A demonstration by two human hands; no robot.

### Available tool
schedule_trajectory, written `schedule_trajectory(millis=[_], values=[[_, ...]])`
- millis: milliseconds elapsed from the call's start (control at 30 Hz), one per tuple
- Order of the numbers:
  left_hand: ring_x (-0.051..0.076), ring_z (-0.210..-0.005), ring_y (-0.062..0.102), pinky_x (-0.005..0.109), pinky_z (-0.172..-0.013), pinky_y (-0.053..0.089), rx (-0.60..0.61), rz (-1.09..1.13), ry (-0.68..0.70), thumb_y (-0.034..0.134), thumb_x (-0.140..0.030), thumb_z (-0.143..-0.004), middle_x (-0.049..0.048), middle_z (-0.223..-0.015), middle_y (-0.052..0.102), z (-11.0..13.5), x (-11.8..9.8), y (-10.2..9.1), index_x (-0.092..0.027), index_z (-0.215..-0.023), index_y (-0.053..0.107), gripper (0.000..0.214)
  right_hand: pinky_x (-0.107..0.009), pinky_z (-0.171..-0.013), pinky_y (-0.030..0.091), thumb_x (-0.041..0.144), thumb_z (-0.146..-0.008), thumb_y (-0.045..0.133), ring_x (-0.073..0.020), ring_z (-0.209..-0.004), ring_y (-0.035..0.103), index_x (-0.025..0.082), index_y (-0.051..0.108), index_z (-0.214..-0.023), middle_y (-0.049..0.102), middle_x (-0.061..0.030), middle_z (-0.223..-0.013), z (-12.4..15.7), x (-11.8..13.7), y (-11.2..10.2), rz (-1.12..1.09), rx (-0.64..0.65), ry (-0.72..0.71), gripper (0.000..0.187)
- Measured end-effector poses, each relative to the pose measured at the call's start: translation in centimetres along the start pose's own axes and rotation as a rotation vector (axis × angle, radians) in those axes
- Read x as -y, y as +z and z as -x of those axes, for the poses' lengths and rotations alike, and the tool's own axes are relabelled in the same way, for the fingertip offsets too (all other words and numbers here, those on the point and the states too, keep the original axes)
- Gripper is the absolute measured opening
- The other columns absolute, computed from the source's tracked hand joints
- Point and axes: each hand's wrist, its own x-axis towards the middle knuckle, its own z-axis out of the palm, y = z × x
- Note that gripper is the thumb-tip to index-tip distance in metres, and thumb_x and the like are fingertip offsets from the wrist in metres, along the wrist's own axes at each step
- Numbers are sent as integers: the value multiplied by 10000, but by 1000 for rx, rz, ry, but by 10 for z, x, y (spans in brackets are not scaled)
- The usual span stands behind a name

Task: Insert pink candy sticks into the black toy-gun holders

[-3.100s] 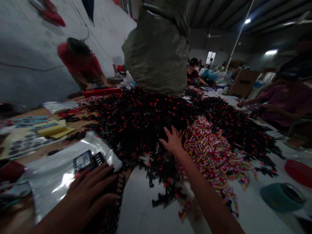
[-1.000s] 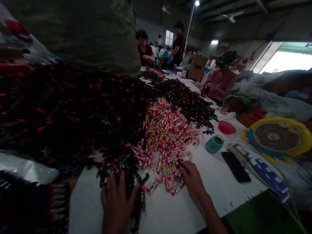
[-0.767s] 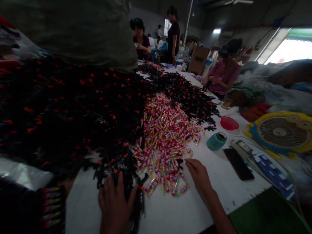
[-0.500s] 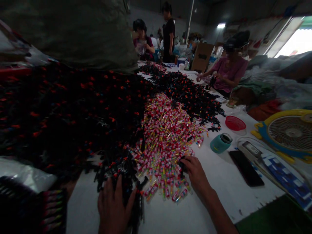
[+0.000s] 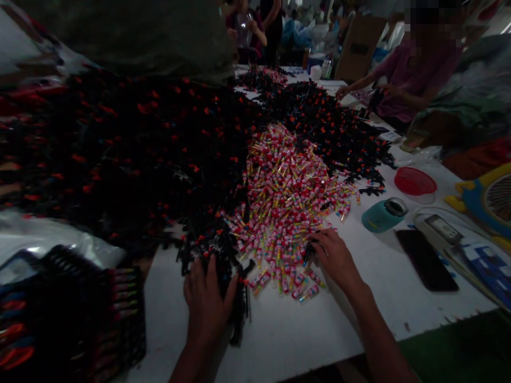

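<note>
One dark piece [image 5: 307, 255] sits in the right hand [image 5: 332, 257], whose fingers are drawn narrow around it, beside one heap of pink-and-yellow tubes [image 5: 283, 197], too many to count. The left hand [image 5: 207, 300], fingers spread, rests on several black gun-shaped pieces [image 5: 238, 316]. Two larger dark heaps with orange bits lie farther out: a big heap [image 5: 131, 154] beyond the left hand, a smaller heap [image 5: 331, 125] beyond the right. Left of the left hand are one white plastic bag [image 5: 85, 242] and black racks [image 5: 136, 330], their number unclear. Right of the right hand, the white surface [image 5: 295, 340] carries one teal jar [image 5: 379, 217], one phone [image 5: 425, 260] and one red basket [image 5: 415, 182].
</note>
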Motion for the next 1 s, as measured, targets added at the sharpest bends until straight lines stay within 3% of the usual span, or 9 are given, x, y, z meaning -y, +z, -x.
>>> schedule_trajectory(millis=[133,267,467,767,1000], values=[[354,-1405,173,540,-1095,204,-8,18,-13,368,-498,-893,276,-1492,218,1,1,-1,-38,-1387,349,675,-380,-874,467,268,-872,511,-225,-922,581,197,697,-924,639,-88,-950,12,-4,-9,50,61,90,206],[359,-1405,170,557,-1091,190,-1,45,-19,373,-490,-889,277,-1493,217,1,1,-2,-44,-1393,337,674,-340,-851,465,274,-871,474,-208,-907,601,188,678,-951,664,-81,-962,17,-6,-14,90,-12,235,236],[360,-1406,162,553,-1095,179,-16,73,-13,361,-479,-891,273,-1503,194,0,0,-3,-33,-1390,345,670,-292,-710,427,260,-865,443,-202,-811,597,156,647,-951,664,-100,-919,0,-21,-19,289,-137,516,244],[370,-1399,175,540,-1099,172,-30,65,-15,309,-510,-898,293,-1479,227,1,0,-1,-7,-1370,376,693,-253,-627,372,324,-859,531,-176,-737,579,167,635,-835,648,-65,-806,-18,-32,-11,341,-58,551,190],[364,-1402,174,543,-1107,166,-9,109,-34,432,-488,-877,292,-1485,220,4,3,-3,-26,-1399,315,708,-274,-660,392,378,-861,526,-205,-797,586,156,610,-861,631,-90,-848,-31,-32,-2,317,-15,561,237]])
